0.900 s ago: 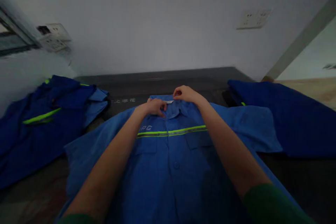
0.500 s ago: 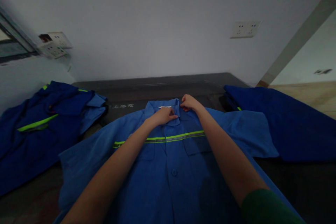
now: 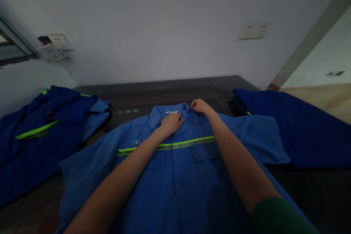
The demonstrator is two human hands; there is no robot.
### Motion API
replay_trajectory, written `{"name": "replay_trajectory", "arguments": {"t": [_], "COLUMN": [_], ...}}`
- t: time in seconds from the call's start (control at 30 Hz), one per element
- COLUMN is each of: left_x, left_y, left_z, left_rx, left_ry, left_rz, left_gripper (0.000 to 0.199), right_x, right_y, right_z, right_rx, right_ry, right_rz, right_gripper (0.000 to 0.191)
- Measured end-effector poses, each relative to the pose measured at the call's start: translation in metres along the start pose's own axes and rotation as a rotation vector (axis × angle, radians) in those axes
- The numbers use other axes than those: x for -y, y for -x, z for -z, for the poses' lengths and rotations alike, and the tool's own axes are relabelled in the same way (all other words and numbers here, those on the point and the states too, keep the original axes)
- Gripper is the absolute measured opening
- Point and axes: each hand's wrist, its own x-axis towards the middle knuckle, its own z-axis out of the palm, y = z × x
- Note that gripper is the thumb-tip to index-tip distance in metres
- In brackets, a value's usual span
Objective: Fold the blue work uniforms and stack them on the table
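A blue short-sleeved work shirt lies spread face up in front of me, a yellow-green and grey reflective stripe across its chest. Its collar points away from me, with a white label inside the neck. My left hand rests at the neck opening, fingers closed on the collar's inner right edge. At the collar's right side, my right hand is closed in a pinch on the collar cloth; the fingertips are partly hidden.
The shirt lies on a dark table against a wall. Crumpled dark blue clothing with yellow-green stripes lies left. Folded dark blue clothing lies right, touching the sleeve. Wall sockets are above the table.
The collar's right flap has been spread outward and lies flatter. My left hand has shifted slightly, uncovering more of the neck label. My right hand has stayed at the collar's right side.
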Motion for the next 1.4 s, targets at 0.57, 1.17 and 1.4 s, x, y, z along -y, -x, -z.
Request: {"name": "replay_trajectory", "arguments": {"t": [0.57,1.17,1.4], "left_x": [-0.008,0.092,0.13], "left_y": [0.017,0.018,0.004], "left_z": [-0.004,0.011,0.015], "left_rx": [-0.204,-0.372,-0.275], "left_ry": [-0.193,0.182,0.187], "left_rz": [-0.084,0.188,0.344], "left_gripper": [0.034,0.038,0.019], "right_x": [0.0,0.025,0.023], "right_y": [0.007,0.005,0.009], "right_z": [-0.038,-0.03,-0.038], "right_rx": [-0.411,-0.255,-0.209], "right_ry": [0.421,0.263,0.392], "right_rz": [0.141,0.299,0.236], "right_gripper": [0.031,0.031,0.027]}}
